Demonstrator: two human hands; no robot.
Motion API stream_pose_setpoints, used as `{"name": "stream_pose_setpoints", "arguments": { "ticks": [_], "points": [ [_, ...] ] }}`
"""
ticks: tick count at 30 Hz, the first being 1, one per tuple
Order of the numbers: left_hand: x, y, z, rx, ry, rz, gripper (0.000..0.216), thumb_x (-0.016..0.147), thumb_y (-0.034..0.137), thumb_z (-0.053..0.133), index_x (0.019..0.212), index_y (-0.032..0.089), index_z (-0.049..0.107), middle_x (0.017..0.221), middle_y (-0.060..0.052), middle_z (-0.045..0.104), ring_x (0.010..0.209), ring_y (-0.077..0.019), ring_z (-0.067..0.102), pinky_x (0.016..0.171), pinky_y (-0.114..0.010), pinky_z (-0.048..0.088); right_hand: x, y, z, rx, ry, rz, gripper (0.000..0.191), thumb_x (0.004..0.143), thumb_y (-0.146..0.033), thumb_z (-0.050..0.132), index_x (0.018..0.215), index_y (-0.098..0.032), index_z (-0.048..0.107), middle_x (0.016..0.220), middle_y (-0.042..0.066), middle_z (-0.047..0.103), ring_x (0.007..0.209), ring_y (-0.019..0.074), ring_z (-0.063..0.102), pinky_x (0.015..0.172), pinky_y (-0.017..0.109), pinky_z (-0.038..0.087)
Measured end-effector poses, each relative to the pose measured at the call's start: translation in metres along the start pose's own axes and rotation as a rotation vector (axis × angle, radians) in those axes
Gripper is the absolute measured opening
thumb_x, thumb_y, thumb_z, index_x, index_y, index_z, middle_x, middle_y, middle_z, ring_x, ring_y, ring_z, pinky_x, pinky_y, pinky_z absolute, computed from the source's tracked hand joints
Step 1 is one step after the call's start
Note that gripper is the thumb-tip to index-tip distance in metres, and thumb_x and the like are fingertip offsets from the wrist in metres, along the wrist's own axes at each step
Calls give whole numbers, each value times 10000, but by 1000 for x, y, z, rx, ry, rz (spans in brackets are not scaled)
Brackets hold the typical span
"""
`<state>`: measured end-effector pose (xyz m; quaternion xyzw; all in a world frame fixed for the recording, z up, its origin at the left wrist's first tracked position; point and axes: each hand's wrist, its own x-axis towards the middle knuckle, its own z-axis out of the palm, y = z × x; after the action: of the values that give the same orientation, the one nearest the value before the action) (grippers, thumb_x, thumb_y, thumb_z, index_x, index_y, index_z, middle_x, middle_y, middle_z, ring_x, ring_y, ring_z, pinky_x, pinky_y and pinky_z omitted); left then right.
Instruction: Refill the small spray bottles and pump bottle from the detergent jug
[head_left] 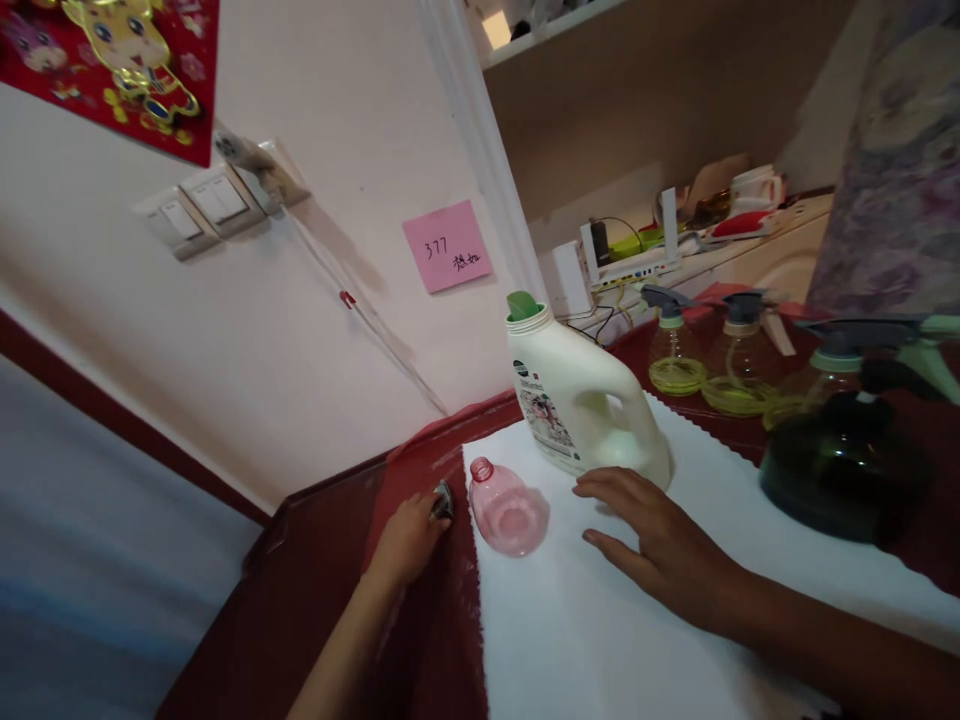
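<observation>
My left hand [409, 535] is low over the dark red tabletop, its fingers closed on a small dark shiny object [444, 499]; most of it is hidden, so its kind is unclear. To the right of that hand, a pink see-through bottle [510, 510] without a top stands on the white cloth [570, 640]. My right hand [645, 540] is open over the cloth, thumb and fingers apart, with nothing in it. Just behind its fingertips is a large cream detergent jug [577, 400] with a handle, an uncapped neck and a green spout. I cannot tell whether fingers touch the jug.
Several clear spray bottles [675, 360] with yellowish liquid stand at the back right. Nearer is a dark green round bottle [832, 470]. A white router [634, 265] sits on the shelf behind. A cable [375, 320] hangs along the left wall from a socket.
</observation>
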<state>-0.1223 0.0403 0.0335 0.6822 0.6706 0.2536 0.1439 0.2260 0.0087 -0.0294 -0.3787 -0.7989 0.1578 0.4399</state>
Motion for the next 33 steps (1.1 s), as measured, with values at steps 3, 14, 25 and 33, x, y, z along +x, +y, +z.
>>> {"name": "stream_pose_setpoints", "arguments": {
  "ticks": [3, 14, 25, 33],
  "points": [
    [-1, 2, 9, 82, 25, 15, 261, 704, 209, 721, 964, 198, 728, 1063, -125, 729, 1055, -335, 668, 1037, -492, 438, 14, -13, 5, 146, -113, 195, 524, 918, -391, 640, 1398, -222, 513, 1457, 105, 501, 1359, 272, 469, 1154, 511, 406],
    [-4, 11, -19, -36, 257, 57, 356, 803, 214, 644, 1154, 222, 707, 1142, -116, 743, 1085, -327, 678, 1016, -500, 473, 50, -27, 61, 361, -221, 347, 1085, 671, -375, 840, 1585, -149, 302, 1605, 166, 363, 1463, 339, 371, 1199, 516, 348],
    [-11, 157, -53, -1038, 731, 439, 325, 768, 225, 853, 1042, 266, 683, 1075, 11, 684, 969, -160, 686, 916, -364, 585, 47, -24, 62, 356, -221, 318, 882, 779, -279, 705, 1578, -241, 332, 1575, 111, 425, 1421, 348, 424, 1189, 528, 349],
    [4, 159, -18, -1059, 599, 311, 401, 741, 332, 882, 1080, 247, 685, 1075, -21, 691, 983, -188, 690, 903, -381, 594, 49, -25, 63, 327, -230, 316, 895, 771, -266, 719, 1575, -148, 344, 1563, 155, 432, 1397, 360, 444, 1178, 513, 368]
  ]
}}
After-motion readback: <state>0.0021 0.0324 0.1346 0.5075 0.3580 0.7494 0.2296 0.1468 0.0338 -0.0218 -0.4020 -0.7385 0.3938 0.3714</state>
